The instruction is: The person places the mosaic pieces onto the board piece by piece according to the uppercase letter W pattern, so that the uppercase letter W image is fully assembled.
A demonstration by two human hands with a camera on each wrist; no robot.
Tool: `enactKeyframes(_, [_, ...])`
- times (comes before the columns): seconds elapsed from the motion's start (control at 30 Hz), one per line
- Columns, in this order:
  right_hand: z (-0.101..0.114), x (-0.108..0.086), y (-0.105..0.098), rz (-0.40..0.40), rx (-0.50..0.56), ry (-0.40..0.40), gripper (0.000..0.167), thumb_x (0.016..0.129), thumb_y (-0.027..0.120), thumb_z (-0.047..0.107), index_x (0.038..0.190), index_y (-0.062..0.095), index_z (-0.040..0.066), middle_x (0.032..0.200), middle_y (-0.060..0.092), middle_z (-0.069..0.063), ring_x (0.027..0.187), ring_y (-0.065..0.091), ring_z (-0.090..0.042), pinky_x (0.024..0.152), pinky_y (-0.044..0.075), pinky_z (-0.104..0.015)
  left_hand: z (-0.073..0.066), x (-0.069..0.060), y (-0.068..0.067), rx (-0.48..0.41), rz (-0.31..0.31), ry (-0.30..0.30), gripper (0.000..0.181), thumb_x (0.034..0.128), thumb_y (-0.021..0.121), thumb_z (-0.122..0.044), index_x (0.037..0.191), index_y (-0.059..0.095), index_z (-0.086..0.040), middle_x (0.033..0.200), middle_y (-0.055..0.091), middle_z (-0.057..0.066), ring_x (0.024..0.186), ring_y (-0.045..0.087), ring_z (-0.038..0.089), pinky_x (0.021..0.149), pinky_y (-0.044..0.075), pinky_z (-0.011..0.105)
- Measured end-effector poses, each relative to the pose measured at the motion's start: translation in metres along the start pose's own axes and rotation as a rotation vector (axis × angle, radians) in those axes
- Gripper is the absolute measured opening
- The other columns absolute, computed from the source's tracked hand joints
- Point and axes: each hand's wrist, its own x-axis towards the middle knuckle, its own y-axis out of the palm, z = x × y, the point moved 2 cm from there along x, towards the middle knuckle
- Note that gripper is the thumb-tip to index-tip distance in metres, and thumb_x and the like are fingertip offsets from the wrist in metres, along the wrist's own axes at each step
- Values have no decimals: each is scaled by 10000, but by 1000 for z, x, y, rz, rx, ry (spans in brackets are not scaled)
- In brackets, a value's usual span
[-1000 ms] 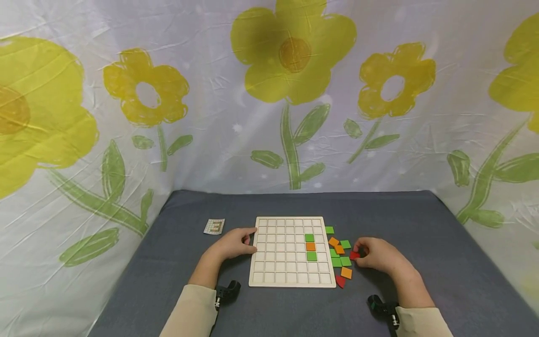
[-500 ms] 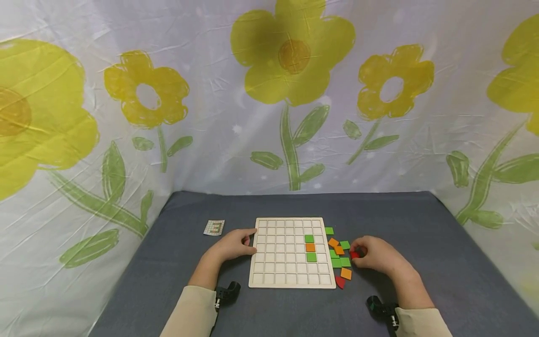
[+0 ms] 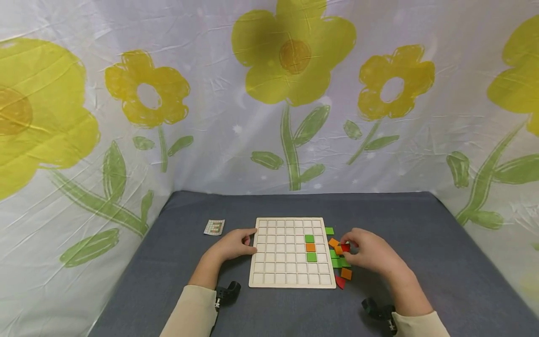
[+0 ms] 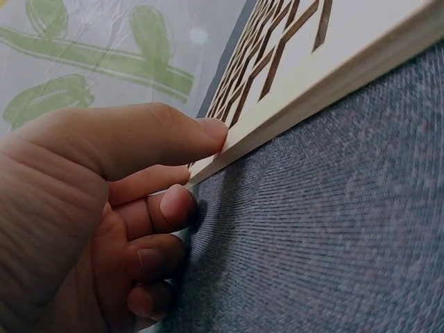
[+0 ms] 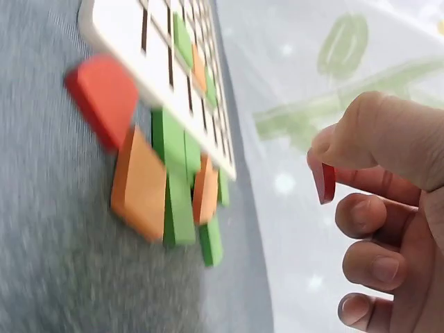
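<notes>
A pale wooden grid board (image 3: 286,269) lies on the table with two green tiles (image 3: 311,257) and an orange tile (image 3: 310,247) in one column. My left hand (image 3: 233,244) touches the board's left edge, thumb and index finger apart along it; in the left wrist view the thumb (image 4: 208,132) rests on the rim and the other fingers are bent. My right hand (image 3: 372,250) pinches a red tile (image 5: 322,180) between thumb and index finger, raised above the loose tiles right of the board. Part of the red tile is hidden by the fingertips.
Loose green, orange (image 3: 346,274) and red (image 5: 104,100) tiles lie along the board's right edge, some touching or overlapping. A small card with a printed grid pattern (image 3: 214,227) lies left of the board. Dark grey cloth (image 3: 290,313) covers the table; a flowered curtain hangs behind.
My right hand has lifted the red tile from the table and carried it left, toward the loose tiles and board. The left hand and the board have stayed in place.
</notes>
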Motion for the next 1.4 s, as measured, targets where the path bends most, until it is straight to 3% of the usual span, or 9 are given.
enactKeyframes(0.33, [36,3,19,27,-27,-132,189,825,809,143,995,729,156,891,576,82,789,530,-152,695,471,-328,-2,-1,0,-11,2,0,727,904,792,-200,1529,473,-6,705,517,2,581,429,151,580,374,327])
enactKeyframes(0.53, [44,6,38,62,-20,-225,176,787,757,93,940,721,174,905,582,105,789,509,-98,693,458,-291,-3,-1,-1,-10,5,7,720,905,787,-198,1524,477,0,701,512,-5,587,427,144,581,370,320])
enactKeyframes(0.77, [47,10,59,109,-17,-277,149,790,770,113,927,763,172,859,590,120,718,486,-41,662,442,-256,-1,-1,-1,-10,1,10,723,899,792,-197,1521,480,1,693,504,-7,588,424,146,587,367,322])
enactKeyframes(0.97, [47,10,65,122,-34,-292,188,836,778,128,1015,835,144,844,585,122,683,456,-23,593,394,-235,-1,0,0,-8,1,1,720,899,795,-202,1521,486,-11,697,506,-13,596,428,139,592,367,319])
enactKeyframes(1.13, [46,9,63,65,-55,-324,110,856,832,150,959,861,175,748,510,149,621,435,6,525,359,-219,-1,0,0,-10,3,-3,717,901,792,-195,1523,485,-13,696,507,-14,593,428,136,588,369,317])
enactKeyframes(1.4, [44,11,64,48,-54,-215,97,852,851,211,945,864,234,724,512,192,625,442,2,524,379,-236,1,0,0,-4,-2,-3,716,894,794,-193,1517,492,-11,691,512,-12,589,428,135,582,368,313])
